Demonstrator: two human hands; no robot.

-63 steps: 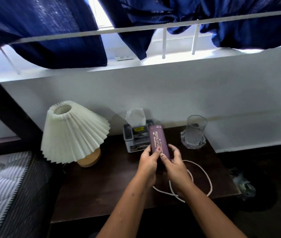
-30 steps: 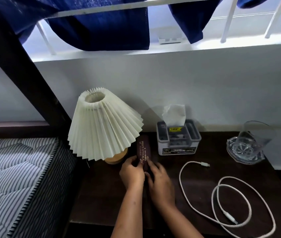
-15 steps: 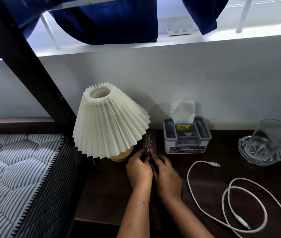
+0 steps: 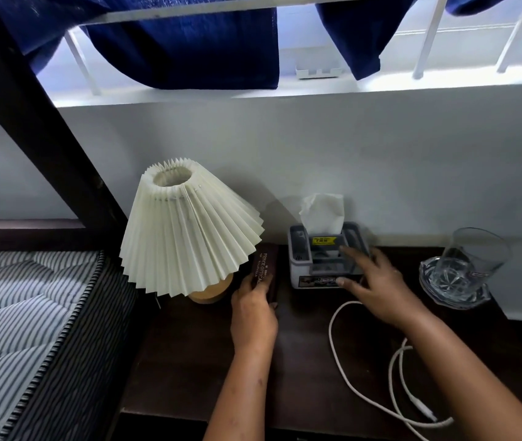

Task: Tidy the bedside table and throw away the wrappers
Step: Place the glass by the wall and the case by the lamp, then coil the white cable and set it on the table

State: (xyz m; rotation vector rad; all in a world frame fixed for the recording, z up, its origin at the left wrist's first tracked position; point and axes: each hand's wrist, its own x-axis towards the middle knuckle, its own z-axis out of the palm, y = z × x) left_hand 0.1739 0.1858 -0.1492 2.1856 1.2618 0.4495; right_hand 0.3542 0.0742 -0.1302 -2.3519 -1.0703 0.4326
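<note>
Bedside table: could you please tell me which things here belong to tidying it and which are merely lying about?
Job in hand: maroon case, gripped by the left hand; tissue box, right hand open at it; white cable; glass.
Lying about: lamp; mattress; curtains.

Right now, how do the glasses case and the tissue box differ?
The glasses case is maroon, slim, lying flat by the lamp; the tissue box is grey, taller, with a tissue sticking up. The left hand holds the glasses case; the right hand spreads open over the tissue box. Both sit on the table.
</note>
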